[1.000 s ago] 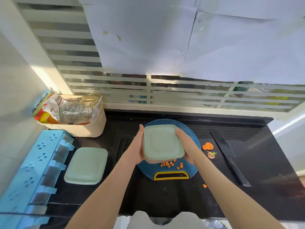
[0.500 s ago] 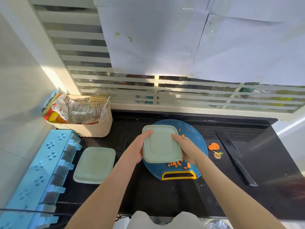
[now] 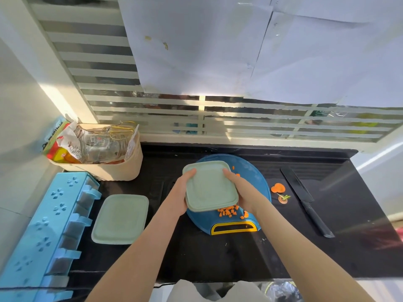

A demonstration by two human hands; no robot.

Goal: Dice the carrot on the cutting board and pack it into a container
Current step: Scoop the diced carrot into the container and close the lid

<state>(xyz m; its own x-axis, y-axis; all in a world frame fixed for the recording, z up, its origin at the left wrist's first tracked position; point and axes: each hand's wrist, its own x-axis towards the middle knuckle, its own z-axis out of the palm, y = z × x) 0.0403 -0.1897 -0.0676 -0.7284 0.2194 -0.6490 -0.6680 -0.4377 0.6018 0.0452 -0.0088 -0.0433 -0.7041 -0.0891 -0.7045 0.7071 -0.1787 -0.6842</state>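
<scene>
Mid-frame, the container is pale mint green, above a deep blue cutting board with a yellow handle and orange carrot dice. The table and knife are black. Lower left, a sky-blue rack bears a flower pattern; the basket is cream.

One view only: a wide-angle camera on the head, looking forward and down over both forearms. It's close. The left hand and right hand, gripping the container, sit dead centre, with the counter below and the window bowed across the top. Edges curve — rack leaning far left, knife out right.
</scene>
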